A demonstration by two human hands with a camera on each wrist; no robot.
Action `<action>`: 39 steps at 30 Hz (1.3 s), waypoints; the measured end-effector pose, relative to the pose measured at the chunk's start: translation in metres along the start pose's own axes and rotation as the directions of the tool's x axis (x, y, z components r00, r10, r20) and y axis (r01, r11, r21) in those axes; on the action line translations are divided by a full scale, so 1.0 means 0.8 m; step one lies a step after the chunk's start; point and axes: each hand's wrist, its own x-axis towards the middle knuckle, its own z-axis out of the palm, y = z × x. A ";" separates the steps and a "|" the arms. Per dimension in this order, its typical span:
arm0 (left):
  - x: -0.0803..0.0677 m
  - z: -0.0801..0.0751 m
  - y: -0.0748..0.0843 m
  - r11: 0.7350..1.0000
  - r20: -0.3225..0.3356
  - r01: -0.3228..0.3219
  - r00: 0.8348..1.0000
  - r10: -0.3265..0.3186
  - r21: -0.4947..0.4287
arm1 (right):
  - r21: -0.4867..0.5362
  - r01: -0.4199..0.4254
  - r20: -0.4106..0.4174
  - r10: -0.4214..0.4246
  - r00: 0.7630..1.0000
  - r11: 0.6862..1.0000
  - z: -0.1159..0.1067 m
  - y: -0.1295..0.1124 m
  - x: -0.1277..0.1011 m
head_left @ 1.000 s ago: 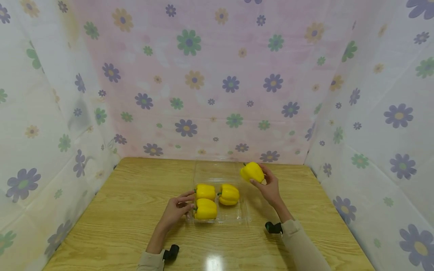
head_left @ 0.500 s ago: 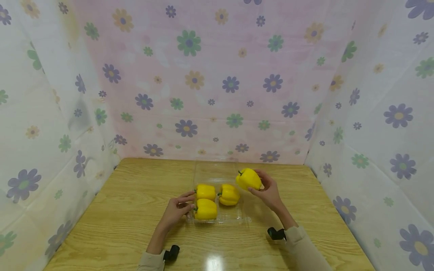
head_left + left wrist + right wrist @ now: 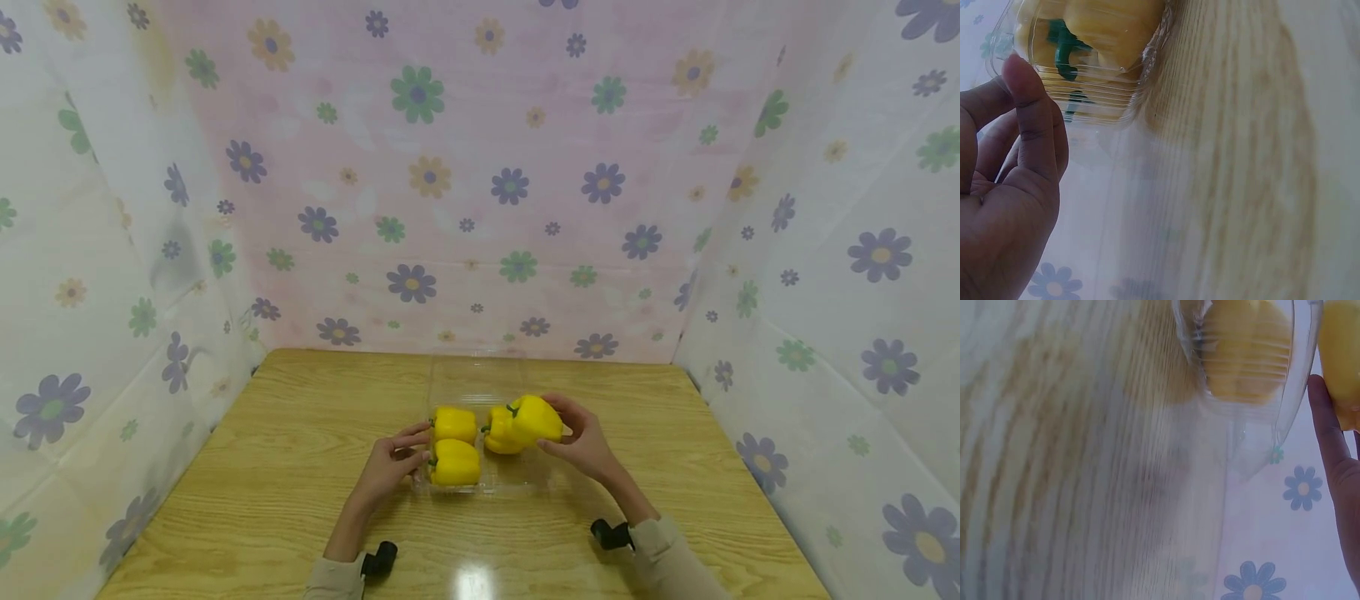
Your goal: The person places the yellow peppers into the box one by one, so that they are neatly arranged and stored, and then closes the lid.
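A clear plastic tray lies mid-table with its lid folded open behind it. Three yellow peppers lie inside: back left, front left and back right. My right hand grips a fourth yellow pepper just over the tray's right side, close to the back right one. In the right wrist view that held pepper shows beside the tray wall. My left hand rests with relaxed fingers at the tray's left edge; its thumb stands straight beside the ribbed wall.
The wooden table is walled on three sides by floral sheets. Bare wood lies left and right of the tray. Black wrist cameras sit on both forearms near the front edge.
My right hand has carried the fourth pepper down and to the left, from beyond the tray's back right corner to just over its right side. The left hand has stayed at the tray.
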 end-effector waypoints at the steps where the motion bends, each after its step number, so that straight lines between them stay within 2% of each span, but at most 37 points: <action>1: 0.000 0.000 0.000 1.000 -0.002 0.001 1.000 -0.001 0.000 | 0.002 -0.004 0.005 0.004 1.000 1.000 0.001 0.000 -0.001; 7: 0.000 -0.001 0.001 1.000 -0.001 -0.001 1.000 0.001 0.010 | -0.016 -0.013 0.060 0.014 0.998 1.000 0.011 -0.004 -0.004; 14: 0.000 0.000 0.002 1.000 -0.003 0.005 1.000 -0.005 0.016 | -0.062 -0.061 0.147 0.070 0.987 0.996 0.022 -0.013 -0.006; 24: 0.000 0.000 0.002 1.000 -0.001 0.007 1.000 -0.007 0.017 | -0.166 -0.126 0.279 0.169 0.945 0.978 0.031 -0.037 -0.001; 39: 0.000 0.001 0.003 1.000 -0.011 0.014 1.000 -0.013 0.017 | -0.248 -0.197 0.343 0.276 0.898 0.949 0.034 -0.048 0.002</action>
